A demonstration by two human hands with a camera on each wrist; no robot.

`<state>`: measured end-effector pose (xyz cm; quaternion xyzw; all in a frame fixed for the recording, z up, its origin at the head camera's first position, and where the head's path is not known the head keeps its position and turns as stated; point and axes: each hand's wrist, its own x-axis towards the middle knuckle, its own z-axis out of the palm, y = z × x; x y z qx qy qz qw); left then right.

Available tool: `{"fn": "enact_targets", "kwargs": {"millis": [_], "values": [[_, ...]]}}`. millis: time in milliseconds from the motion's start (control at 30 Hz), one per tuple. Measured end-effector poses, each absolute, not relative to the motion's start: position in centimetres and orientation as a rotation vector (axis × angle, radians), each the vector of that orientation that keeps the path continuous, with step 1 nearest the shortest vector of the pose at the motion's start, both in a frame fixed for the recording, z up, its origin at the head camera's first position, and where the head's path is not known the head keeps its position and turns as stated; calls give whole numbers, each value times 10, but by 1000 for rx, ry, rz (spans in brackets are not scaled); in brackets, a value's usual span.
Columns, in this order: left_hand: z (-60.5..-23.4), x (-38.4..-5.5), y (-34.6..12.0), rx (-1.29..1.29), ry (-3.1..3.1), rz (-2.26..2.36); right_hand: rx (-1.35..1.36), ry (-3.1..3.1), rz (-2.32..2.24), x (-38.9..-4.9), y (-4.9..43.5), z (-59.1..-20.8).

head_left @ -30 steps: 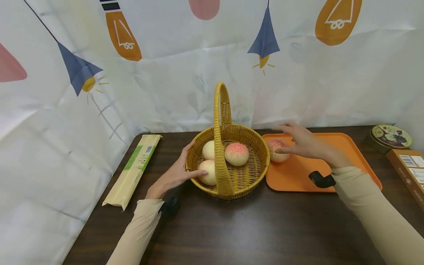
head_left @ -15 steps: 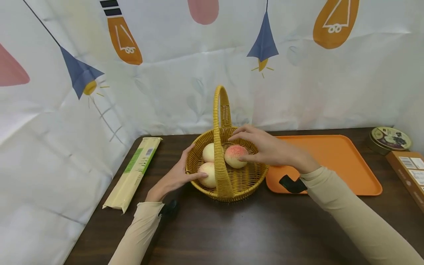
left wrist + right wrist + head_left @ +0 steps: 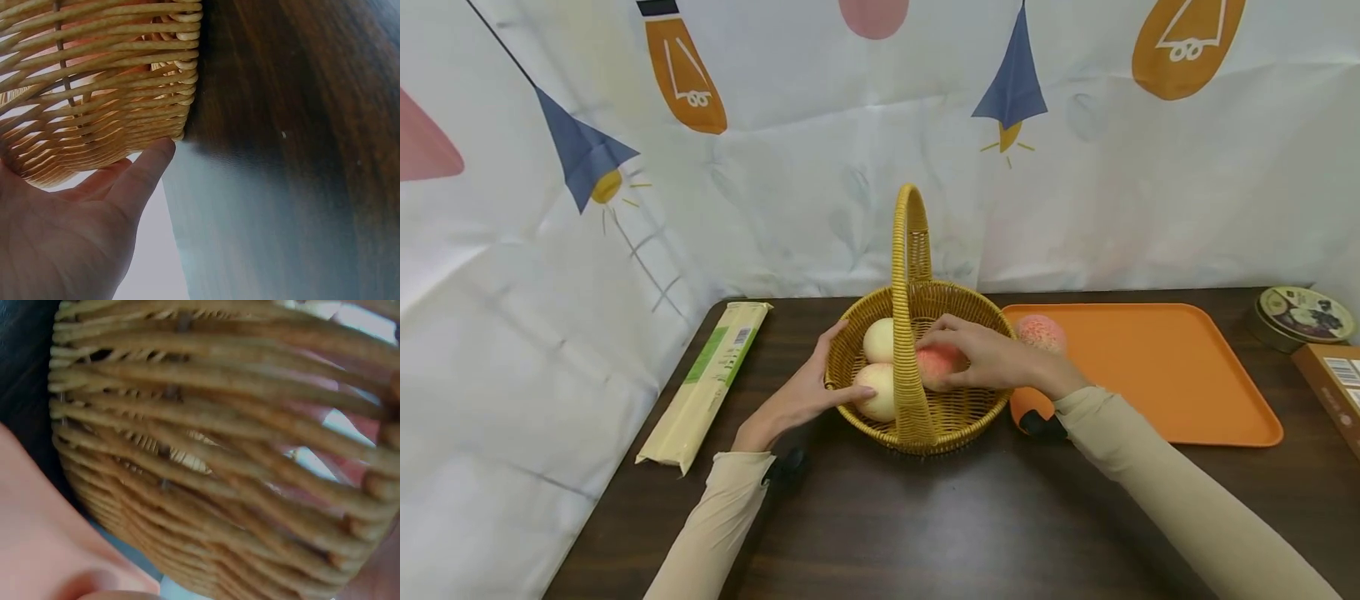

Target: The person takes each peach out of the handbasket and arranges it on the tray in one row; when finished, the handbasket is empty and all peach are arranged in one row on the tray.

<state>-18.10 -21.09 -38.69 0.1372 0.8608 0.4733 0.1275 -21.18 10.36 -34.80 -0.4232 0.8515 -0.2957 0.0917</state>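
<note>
A yellow wicker basket (image 3: 951, 421) with a tall arched handle stands on the dark table. My left hand (image 3: 801, 387) holds its left rim, thumb over the edge beside a cream-coloured round fruit (image 3: 880, 400); in the left wrist view this hand (image 3: 75, 231) lies against the woven wall. Another cream fruit (image 3: 878, 340) sits behind. Inside the basket, my right hand (image 3: 988, 354) grips a pink peach (image 3: 938, 368), fingers at its back and thumb at its front. The right wrist view shows mostly the basket's weave (image 3: 206, 444), with pink behind the gaps.
An orange tray (image 3: 1150, 375) lies right of the basket, a second pink peach (image 3: 1042, 332) at its left end, partly behind the right hand. A round tin (image 3: 1303, 317) and a brown box (image 3: 1333, 383) stand far right. A long pale packet (image 3: 707, 383) lies left.
My right hand has moved left from over the tray peach into the basket and closed round the pink peach there. The left hand has stayed on the rim.
</note>
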Motion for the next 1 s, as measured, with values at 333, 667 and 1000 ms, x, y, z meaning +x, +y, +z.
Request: {"fn": "enact_targets", "kwargs": {"millis": [333,667,1000], "values": [[-385,-182,-208,395,2500,1367,-1248,2595,-831,-204,99,-350],[-385,-180,-209,388,2489,1389,-1218,2649,-796,-203,92,-356],[-385,-180,-209,398,2481,1394,-1301,2661,-871,-192,104,-348]]}}
